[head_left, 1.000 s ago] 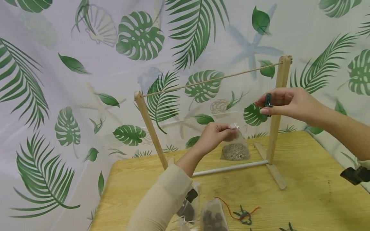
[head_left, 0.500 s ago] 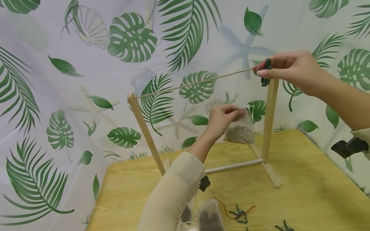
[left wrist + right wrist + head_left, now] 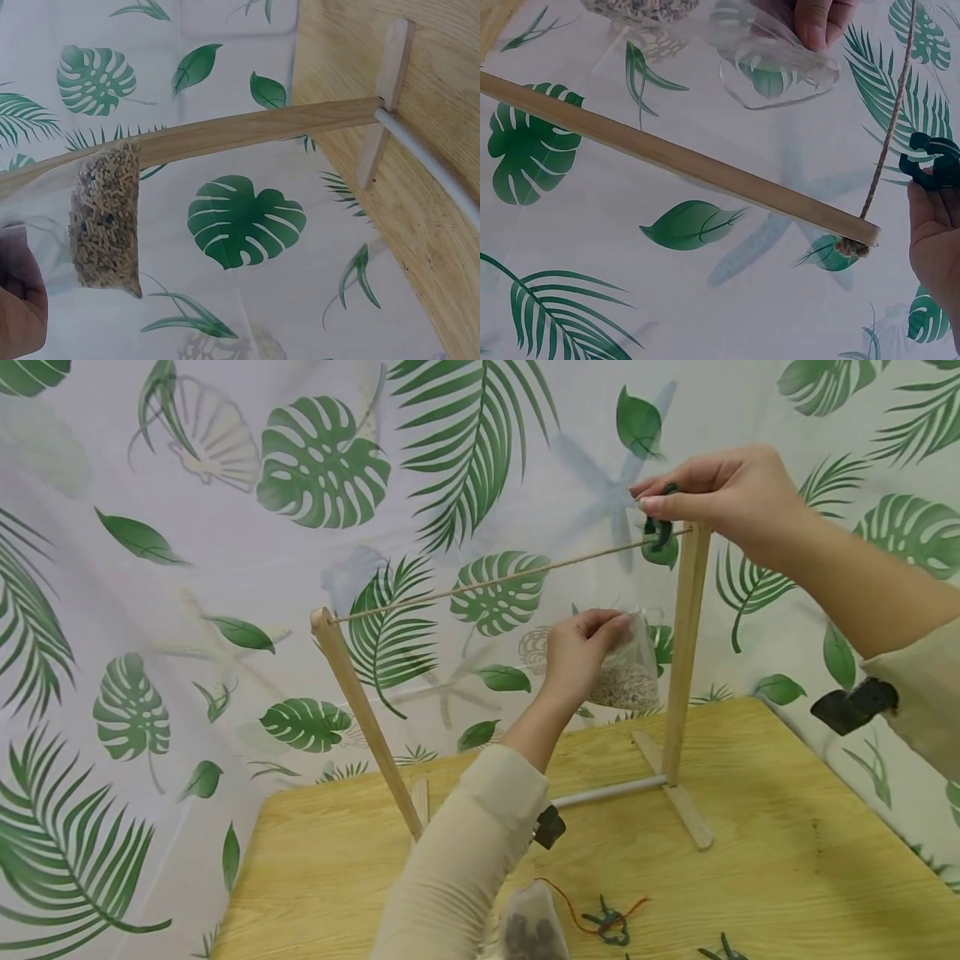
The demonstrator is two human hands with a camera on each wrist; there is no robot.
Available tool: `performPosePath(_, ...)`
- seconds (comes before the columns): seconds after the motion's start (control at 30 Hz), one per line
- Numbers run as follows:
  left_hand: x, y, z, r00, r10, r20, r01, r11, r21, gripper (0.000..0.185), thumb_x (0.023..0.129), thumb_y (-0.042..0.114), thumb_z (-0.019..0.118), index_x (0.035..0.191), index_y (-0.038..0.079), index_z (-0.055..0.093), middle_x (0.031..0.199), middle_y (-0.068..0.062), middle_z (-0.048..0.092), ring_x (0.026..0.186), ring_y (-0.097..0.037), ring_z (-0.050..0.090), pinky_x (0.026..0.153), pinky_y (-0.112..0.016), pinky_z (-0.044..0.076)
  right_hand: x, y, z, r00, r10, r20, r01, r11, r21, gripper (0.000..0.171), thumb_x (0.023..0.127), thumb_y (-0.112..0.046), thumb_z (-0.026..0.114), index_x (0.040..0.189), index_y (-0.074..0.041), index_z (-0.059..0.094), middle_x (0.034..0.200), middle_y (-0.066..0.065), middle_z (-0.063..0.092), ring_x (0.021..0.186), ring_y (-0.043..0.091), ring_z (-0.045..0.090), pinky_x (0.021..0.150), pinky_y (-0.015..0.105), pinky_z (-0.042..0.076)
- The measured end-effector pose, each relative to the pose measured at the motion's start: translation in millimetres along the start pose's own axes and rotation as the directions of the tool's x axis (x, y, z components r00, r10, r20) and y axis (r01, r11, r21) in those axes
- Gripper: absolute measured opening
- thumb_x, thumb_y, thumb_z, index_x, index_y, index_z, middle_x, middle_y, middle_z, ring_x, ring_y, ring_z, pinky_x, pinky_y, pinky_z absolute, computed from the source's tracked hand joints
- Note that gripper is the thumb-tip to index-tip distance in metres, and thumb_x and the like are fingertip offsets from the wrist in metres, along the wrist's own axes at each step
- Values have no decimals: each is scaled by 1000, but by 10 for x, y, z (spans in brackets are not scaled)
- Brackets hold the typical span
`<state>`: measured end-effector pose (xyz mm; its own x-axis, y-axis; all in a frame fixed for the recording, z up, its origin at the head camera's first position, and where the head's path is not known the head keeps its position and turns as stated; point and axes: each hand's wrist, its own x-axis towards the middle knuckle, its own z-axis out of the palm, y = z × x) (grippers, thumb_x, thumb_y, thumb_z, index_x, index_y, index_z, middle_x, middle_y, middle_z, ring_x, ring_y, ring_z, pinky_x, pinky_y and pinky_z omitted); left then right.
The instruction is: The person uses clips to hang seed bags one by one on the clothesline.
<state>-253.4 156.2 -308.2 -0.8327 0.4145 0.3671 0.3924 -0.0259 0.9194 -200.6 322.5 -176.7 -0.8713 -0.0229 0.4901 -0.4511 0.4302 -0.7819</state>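
Beside string [image 3: 495,582], clip [image 3: 660,531] seemingly pinched, right hand [image 3: 727,497]

a small staged craft corner rather than a lived-in room. a printed cloth backdrop [image 3: 225,568] of palm leaves, shells and starfish hangs close behind a light wooden table [image 3: 787,877]. on it stands a little wooden rack [image 3: 686,652] strung with twine [image 3: 487,583].

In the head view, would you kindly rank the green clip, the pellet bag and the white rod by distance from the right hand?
1. Green clip: pinched by the right hand at the string.
2. Pellet bag: below, held by the left hand.
3. White rod: lowest, on the table.
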Motion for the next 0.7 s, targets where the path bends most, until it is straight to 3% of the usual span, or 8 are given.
performPosePath(0.1,35,24,38,1000,3,-12,-3,1000,4,23,93,23,61,103,6,72,93,-8,72,79,-4,64,72,-16,50,46,8,-20,1000,11,16,-11,1000,-9,14,87,-12,69,95,-1,73,98,-14,70,102,6,58,80,12,44)
performPosePath(0.3,70,85,101,996,-8,-91,1,997,-81,21,88,24,67,97,6,73,86,-7,71,75,-4,65,73,-18,52,96,47,13,997,31,74,-24,994,-105,14,86,-13,70,93,-2,73,95,-18,69,103,7,55,85,15,43)
performPosePath(0.47,131,136,141,987,-6,-161,-7,997,-77,20,88,25,68,96,8,74,83,-4,71,74,-2,63,72,-20,52,98,81,51,997,44,58,-38,994,-105,14,85,-13,71,90,0,74,91,-18,69,102,8,54,86,17,43)
performPosePath(0.7,202,217,173,985,20,-171,-37,995,-92,20,90,23,65,99,7,73,87,-5,72,76,-1,64,71,-15,51,106,130,57,996,77,54,-73,994,-84,14,84,-14,73,86,0,74,89,-16,71,98,5,58,78,11,45)
